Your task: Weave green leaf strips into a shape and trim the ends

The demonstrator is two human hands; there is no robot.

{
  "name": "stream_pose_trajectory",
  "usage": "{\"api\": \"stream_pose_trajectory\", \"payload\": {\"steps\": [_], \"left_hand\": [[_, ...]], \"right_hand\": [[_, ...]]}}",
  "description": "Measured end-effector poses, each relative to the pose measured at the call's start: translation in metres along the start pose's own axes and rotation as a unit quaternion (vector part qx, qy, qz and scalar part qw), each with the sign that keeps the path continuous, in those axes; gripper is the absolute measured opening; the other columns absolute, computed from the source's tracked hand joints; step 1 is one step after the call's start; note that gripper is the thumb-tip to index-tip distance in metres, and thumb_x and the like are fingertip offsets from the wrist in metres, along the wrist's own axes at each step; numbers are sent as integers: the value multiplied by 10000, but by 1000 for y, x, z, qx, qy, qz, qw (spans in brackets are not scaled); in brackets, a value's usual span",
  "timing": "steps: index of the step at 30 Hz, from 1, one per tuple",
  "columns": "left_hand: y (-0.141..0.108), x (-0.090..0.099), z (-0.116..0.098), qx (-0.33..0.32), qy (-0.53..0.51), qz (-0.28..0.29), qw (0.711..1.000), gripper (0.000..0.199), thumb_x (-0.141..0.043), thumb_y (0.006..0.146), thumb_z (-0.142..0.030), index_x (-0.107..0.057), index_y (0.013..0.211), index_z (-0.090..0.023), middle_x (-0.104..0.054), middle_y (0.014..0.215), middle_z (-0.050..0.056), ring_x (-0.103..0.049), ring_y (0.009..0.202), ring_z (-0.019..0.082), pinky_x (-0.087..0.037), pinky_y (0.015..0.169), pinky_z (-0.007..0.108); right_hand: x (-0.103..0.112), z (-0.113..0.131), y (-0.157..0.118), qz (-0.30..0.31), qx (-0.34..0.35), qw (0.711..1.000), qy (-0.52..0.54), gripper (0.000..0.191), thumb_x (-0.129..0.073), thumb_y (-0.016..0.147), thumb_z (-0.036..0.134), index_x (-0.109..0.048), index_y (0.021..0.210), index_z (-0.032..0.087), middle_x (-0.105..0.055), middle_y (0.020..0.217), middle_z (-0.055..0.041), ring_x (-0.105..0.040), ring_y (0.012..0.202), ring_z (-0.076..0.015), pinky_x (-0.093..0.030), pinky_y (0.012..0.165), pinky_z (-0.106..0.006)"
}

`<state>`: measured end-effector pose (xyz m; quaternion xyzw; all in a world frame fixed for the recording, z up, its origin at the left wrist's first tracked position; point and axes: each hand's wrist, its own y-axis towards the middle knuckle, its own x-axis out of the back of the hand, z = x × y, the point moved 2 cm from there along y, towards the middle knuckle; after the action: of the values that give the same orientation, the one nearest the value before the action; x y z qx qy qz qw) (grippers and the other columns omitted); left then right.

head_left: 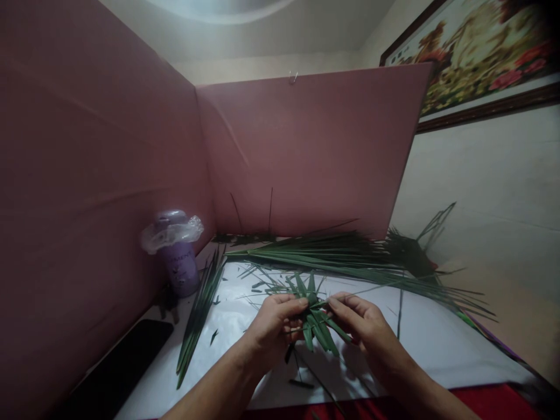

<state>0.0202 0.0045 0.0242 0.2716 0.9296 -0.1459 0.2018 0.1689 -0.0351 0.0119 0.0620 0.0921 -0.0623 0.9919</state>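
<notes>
Your left hand (275, 318) pinches the leaf piece (322, 332) above the white table (429, 326); your right hand (366, 322) nips a strip (321, 304) beside its middle. Looks like weaving; next calls for steady left, gentle right tug.

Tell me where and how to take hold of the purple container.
Grip the purple container around its bare body, below the crumpled plastic, probably from the right: it stands upright, the loose plastic could slip, and the pink panel rises on its left.
</notes>
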Motion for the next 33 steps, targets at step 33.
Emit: {"api": "stream_pose_trajectory", "payload": {"steps": [33], "left_hand": [[-1, -3, -2, -55, 16, 76, 995, 236, -655, 628, -131, -664, 860, -85, -647, 816, 97, -598, 697, 159, -427, 637, 257]], "right_hand": [[-5, 6, -6, -1, -20, 999, 34, 245, -692, 688, 394, -616, 695, 161, -590, 624, -2, -504, 564, -118, -374, 523, -216]]}}
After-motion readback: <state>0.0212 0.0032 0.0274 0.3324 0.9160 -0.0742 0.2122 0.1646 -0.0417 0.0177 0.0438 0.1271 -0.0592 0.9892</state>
